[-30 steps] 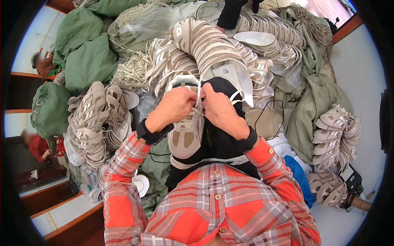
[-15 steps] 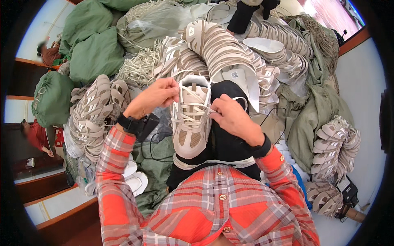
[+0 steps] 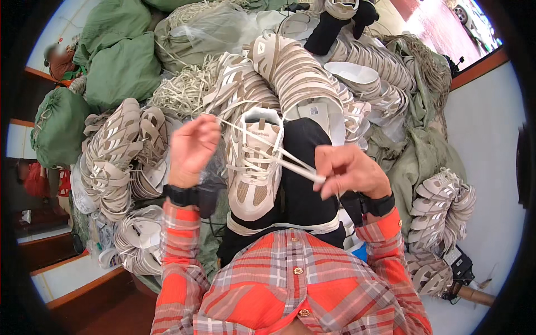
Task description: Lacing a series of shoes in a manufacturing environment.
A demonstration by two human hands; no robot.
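A beige and white sneaker upper [image 3: 252, 192] lies toe toward me on my black-trousered lap. A cream shoelace [image 3: 294, 163] is threaded through its lower eyelets, and its strands stretch out to both sides. My left hand [image 3: 194, 149], somewhat blurred, is raised left of the upper with a thin strand pinched at its fingertips. To the right, my right hand [image 3: 353, 173] grips the other part of the lace between thumb and fingers, clear of the upper. Both strands look taut across the tongue.
Nested stacks of similar uppers [image 3: 298, 72] lie ahead, with more stacks [image 3: 114, 162] at left and right [image 3: 441, 206]. A heap of loose laces [image 3: 184, 89] and green cloth sacks [image 3: 123, 70] sit at the far left. A white wall [image 3: 491, 145] bounds the right.
Both hands have moved away from the upper, the right one farther right and nearer me, the left one outward. The lace has been drawn out between them.
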